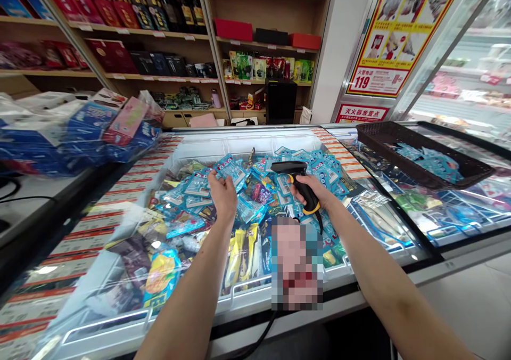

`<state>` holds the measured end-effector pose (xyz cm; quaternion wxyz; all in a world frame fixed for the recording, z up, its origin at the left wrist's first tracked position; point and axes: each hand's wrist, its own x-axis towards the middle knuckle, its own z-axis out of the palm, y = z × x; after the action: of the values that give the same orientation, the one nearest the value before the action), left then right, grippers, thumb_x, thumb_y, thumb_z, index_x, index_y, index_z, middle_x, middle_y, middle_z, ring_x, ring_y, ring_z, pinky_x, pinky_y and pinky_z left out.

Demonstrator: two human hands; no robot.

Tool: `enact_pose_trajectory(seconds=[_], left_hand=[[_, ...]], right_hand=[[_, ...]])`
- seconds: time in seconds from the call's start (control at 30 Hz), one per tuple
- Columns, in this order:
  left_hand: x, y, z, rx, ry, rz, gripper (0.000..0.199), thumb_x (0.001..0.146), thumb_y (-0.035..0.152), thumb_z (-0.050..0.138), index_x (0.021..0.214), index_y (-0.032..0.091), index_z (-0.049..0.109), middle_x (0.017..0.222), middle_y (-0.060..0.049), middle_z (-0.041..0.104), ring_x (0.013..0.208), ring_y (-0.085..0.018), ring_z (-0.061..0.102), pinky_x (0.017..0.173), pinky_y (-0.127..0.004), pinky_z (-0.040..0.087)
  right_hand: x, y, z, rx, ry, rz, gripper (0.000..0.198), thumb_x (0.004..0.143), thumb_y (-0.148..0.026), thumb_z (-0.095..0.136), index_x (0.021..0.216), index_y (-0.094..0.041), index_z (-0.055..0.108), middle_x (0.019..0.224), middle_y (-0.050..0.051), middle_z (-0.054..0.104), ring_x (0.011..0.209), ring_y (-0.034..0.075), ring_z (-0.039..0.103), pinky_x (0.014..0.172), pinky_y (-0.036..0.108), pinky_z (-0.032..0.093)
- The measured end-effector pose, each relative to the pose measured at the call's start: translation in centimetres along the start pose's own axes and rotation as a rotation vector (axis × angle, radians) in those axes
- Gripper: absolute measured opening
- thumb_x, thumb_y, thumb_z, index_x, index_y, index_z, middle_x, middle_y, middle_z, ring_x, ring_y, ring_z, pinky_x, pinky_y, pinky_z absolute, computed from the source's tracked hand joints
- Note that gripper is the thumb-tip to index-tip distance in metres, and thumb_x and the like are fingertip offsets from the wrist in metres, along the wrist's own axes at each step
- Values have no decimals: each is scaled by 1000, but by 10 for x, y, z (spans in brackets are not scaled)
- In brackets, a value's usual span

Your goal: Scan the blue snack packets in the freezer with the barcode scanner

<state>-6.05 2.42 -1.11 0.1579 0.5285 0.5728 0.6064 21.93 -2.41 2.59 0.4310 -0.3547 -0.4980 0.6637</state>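
My right hand (309,190) is wrapped round the grip of a black handheld barcode scanner (305,195) with yellow trim. Its head points left, over the packets. My left hand (223,192) is closed in a pinch at the edge of a small blue packet (232,172); the exact grip is partly hidden by the fingers. Many similar blue packets (197,185) lie spread in overlapping rows on the glass top of a chest freezer (199,148), around both hands. Below the glass show yellow-wrapped ice creams (235,253) and other frozen goods. A pixelated patch (297,264) covers part of the front.
On the right, a brown basket (399,136) holds more blue packets. Blue and pink boxes (123,120) are piled at the left. Price-label strips (99,227) run along the freezer's side. A black cable (261,333) hangs at the front edge. Stocked shelves (159,32) stand behind.
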Motion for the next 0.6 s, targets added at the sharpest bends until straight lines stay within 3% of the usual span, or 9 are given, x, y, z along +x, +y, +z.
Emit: enact_pose_trajectory(seconds=[0.07,0.13,0.23,0.33,0.47,0.6], left_hand=[[0,9,-5,145,39,25,45,92,31,46,132,12,47,77,-6,62,72,-22,62,81,-40,52],[2,15,-10,263,49,74,44,92,27,43,133,12,49,100,-14,67,97,-28,65,94,-45,48],[7,18,-17,394,40,111,50,91,20,41,139,7,46,130,-22,58,125,-33,53,107,-49,39],[8,17,-21,500,55,123,57,88,15,43,143,4,42,133,-25,53,128,-35,49,108,-50,38],[2,23,-22,615,98,172,56,85,15,49,141,9,47,135,-23,51,129,-36,46,107,-53,37],[-4,31,-18,655,34,263,50,90,24,49,139,15,50,138,-19,51,130,-37,44,106,-53,35]], right_hand=[[0,0,0,-2,3,-7,39,81,-49,63,100,-15,63,69,3,68,42,10,51,34,22,42],[1,1,0,10,4,-17,39,81,-49,63,101,-15,62,70,2,68,42,10,51,34,22,42],[2,1,0,36,17,-34,40,81,-49,64,103,-16,61,71,2,67,42,10,51,34,22,42],[2,-1,0,58,48,-57,42,80,-49,65,105,-15,61,70,2,67,42,10,52,34,22,41],[2,-5,3,60,111,-77,42,78,-48,67,103,-15,61,69,1,67,42,10,53,35,22,42],[3,-7,3,35,164,-94,39,79,-47,67,101,-16,61,70,2,67,41,11,54,35,23,43]])
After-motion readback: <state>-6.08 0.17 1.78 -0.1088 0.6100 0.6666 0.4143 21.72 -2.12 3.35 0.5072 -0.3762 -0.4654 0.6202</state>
